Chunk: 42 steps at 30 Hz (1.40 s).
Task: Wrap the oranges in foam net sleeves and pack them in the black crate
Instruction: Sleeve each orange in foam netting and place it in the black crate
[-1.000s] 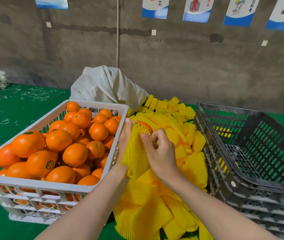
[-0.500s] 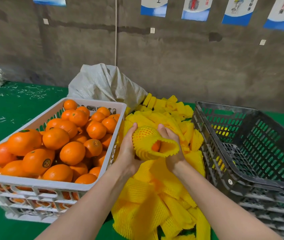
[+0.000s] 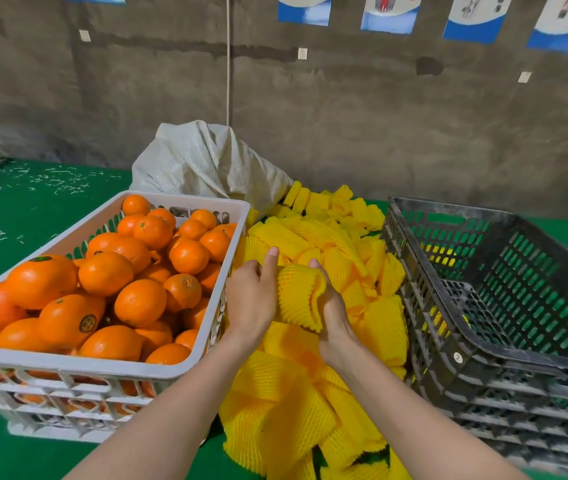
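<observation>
While both forearms reach forward over the yellow sleeve pile [image 3: 313, 424], the left hand [image 3: 251, 299] and right hand [image 3: 334, 313] cup a foam net sleeve [image 3: 298, 294] between them, fingers curled closed on it. No fruit shows through the sleeve. Unwrapped oranges [image 3: 102, 289] fill the white crate [image 3: 78, 367], left. Black crate [image 3: 504, 306] sits right on the green tabletop [image 3: 15, 216].

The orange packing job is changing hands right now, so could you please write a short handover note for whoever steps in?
Left hand and right hand: both grip one yellow foam sleeve over the sleeve pile; the orange inside is not visible.
Unwrapped oranges fill the white crate on the left.
Black crate on the right: no wrapped oranges visible.
Done: sleeve pulled around one orange, apparently.
Left: place it in the black crate, then wrap the rest.
</observation>
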Each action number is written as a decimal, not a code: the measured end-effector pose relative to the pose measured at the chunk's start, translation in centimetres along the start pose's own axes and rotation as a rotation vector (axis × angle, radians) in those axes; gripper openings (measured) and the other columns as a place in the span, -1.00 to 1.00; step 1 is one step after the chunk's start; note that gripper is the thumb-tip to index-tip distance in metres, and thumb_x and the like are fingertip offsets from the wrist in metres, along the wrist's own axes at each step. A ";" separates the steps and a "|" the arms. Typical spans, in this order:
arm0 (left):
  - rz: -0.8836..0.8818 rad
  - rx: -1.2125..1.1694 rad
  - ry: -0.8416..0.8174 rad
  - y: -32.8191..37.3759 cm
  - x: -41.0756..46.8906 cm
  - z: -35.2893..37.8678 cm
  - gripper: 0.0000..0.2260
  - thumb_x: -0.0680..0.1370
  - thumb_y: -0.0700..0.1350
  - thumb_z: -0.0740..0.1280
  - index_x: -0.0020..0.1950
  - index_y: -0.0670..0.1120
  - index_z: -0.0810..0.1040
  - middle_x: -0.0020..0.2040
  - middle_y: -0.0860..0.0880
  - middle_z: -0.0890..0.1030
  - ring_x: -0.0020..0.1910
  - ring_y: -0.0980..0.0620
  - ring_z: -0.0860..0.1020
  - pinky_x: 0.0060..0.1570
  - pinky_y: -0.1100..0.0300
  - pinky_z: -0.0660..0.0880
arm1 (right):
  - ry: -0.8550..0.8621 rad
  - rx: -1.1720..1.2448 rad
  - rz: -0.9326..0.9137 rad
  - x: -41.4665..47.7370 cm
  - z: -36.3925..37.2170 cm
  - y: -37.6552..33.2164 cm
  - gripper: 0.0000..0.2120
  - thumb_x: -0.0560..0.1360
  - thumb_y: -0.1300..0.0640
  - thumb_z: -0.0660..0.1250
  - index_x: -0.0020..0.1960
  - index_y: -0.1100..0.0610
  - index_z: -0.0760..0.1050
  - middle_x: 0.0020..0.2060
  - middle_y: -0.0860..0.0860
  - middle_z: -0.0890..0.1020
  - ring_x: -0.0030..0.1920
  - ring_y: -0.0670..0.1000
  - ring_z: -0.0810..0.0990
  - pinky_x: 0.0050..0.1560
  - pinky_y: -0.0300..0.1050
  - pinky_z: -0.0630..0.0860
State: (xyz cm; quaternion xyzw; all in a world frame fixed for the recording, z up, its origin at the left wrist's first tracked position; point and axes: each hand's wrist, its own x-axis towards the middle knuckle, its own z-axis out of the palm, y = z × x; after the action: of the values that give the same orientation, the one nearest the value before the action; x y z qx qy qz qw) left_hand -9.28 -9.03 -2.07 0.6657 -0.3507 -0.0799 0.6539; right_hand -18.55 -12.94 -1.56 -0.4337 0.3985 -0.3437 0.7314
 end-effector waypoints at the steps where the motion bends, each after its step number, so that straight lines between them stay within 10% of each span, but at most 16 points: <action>1: -0.066 -0.076 -0.024 0.0 0.1 0.0 -0.54 0.58 0.10 0.24 -0.43 -0.08 0.24 -0.49 -0.03 0.25 -0.49 0.08 0.25 -0.41 0.11 0.20 | -0.004 0.077 0.024 0.2 -0.2 0.1 -0.64 0.50 -0.15 0.23 0.17 0.02 0.51 -0.11 0.02 0.67 -0.12 0.04 0.62 -0.12 -0.09 0.53; 5: -0.423 -0.466 -0.187 -0.4 0.8 -0.3 -0.62 0.56 0.13 0.24 -0.29 -0.14 0.44 -0.33 -0.16 0.53 -0.32 -0.11 0.53 -0.24 0.09 0.48 | -0.030 0.208 0.105 0.3 -0.5 -0.3 -0.65 0.53 -0.14 0.15 0.23 -0.05 0.48 -0.04 0.04 0.64 -0.10 0.07 0.56 -0.10 -0.12 0.42; 14: -0.327 -0.451 -0.277 -0.9 1.1 -0.2 -0.63 0.52 0.08 0.28 -0.45 0.05 0.64 -0.40 0.04 0.65 -0.39 0.17 0.61 -0.37 0.30 0.54 | -0.185 0.255 0.192 -0.4 -0.7 0.0 -0.65 0.28 -0.22 0.26 -0.13 0.02 0.57 -0.24 0.08 0.68 -0.12 0.11 0.55 -0.10 -0.10 0.39; 21: -0.264 -0.447 -0.341 0.1 0.7 -0.3 -0.64 0.37 0.18 0.30 -0.40 -0.10 0.58 -0.38 -0.04 0.61 -0.34 0.03 0.56 -0.31 0.19 0.49 | -0.319 0.299 0.102 -0.9 -1.1 -0.5 -0.70 0.27 -0.10 0.28 -0.36 0.07 0.67 -0.33 0.07 0.67 -0.34 0.02 0.66 -0.23 -0.17 0.55; 25: -0.384 -0.395 -0.297 0.5 0.4 -0.7 -0.51 0.40 0.25 0.27 -0.14 -0.21 0.54 -0.14 -0.18 0.61 -0.08 -0.14 0.57 -0.09 0.04 0.51 | -0.326 0.333 0.007 -0.6 -1.1 -0.5 -0.71 0.46 0.00 0.21 -0.13 0.14 0.63 -0.26 0.09 0.67 -0.27 0.01 0.65 -0.26 -0.20 0.58; 32: -0.942 -0.546 -0.650 1.9 -0.1 -1.4 -0.50 0.47 0.30 0.24 0.13 -0.08 0.55 0.02 -0.17 0.67 0.06 -0.18 0.58 -0.07 -0.08 0.53 | -0.060 -0.119 -0.237 -0.2 -2.0 -0.3 -0.61 0.62 0.14 0.02 0.40 0.20 0.32 0.30 0.19 0.47 0.31 0.12 0.44 0.35 0.13 0.36; 42: -0.819 -0.549 -0.760 1.7 -0.4 -0.6 -0.43 0.29 0.32 0.28 0.15 -0.02 0.55 -0.03 -0.07 0.70 -0.05 -0.03 0.67 -0.11 0.05 0.60 | -0.002 -0.112 -0.376 0.1 -2.3 -1.2 -0.71 0.58 0.29 0.08 -0.20 0.07 0.48 -0.30 -0.07 0.60 -0.29 -0.19 0.58 -0.27 -0.33 0.53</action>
State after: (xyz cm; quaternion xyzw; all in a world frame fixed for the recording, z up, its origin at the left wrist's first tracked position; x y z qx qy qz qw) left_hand -9.90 -8.12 -0.53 0.4787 -0.2418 -0.6428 0.5470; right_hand -20.68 -14.34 -1.18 -0.5408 0.3281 -0.4510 0.6296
